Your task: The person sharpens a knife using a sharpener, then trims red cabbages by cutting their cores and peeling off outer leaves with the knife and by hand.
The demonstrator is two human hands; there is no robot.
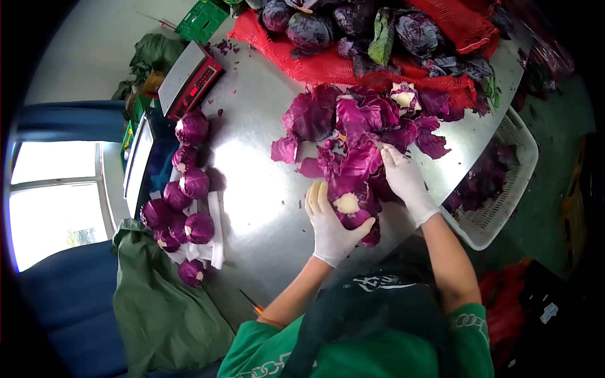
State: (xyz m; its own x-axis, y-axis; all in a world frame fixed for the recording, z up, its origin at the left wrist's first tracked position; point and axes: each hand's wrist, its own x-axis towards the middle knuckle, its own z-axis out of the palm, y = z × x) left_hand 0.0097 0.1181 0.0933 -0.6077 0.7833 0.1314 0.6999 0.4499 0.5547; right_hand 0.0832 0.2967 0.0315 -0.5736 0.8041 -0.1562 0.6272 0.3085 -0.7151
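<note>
A red cabbage (353, 218) with a pale cut stem end facing up sits at the near part of the metal table. My left hand (331, 223), in a white glove, is closed around its left and near side, thumb across the front. My right hand (403, 179), also gloved, grips a loose purple cabbage leaf (364, 157) at the cabbage's far right side; its fingertips are partly hidden by the leaf. Just beyond lies a pile of peeled-off leaves (315, 113), with a pale cut stem piece (404, 97) among them.
Several trimmed cabbages (192, 183) stand at the left beside a red-framed scale (195, 85). Untrimmed cabbages (310, 31) lie on red mesh sacks (265, 44) at the far side. A white crate (528, 148) holding purple leaves stands low at the right. An orange-handled knife (257, 309) lies near the front edge.
</note>
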